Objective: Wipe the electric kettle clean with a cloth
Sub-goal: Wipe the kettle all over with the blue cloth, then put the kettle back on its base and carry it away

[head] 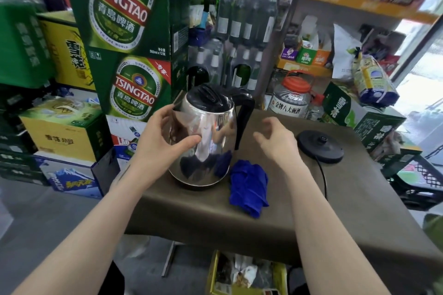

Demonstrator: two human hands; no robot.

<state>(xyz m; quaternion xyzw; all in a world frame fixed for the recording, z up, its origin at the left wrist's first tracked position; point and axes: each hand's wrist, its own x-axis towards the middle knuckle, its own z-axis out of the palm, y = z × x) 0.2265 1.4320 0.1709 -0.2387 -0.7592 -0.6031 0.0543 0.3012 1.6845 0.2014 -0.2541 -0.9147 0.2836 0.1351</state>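
Polished steel fills the left hand's grip [165, 137]: thumb across the near wall of the electric kettle [206, 136], fingers curled round its far left side, so the body is steadied where it stands near the left edge of the surface [359, 211]. The right hand [278, 142] holds nothing; its fingers are spread and loosely curled in the air between the kettle's black handle [244, 117] and the round black power base [320, 146].

What the next move turns on, as I judge it, is the cloth [249, 189]. It lies crumpled on the surface just beside the kettle's foot, on the right, below and nearer the person than the empty right hand. That hand is the closer one and would reach down and back toward the body to take it. The heap runs longest from the kettle's foot toward the person.

The kettle is a bulbous mirror-bright shell, upright, with a black plastic lid [207, 98] closed on top; it reflects the blue cloth low on its wall. The cloth looks soft and nappy, deep blue. The surface is a matt brown covering. A thin black cord [323, 175] trails from the base.
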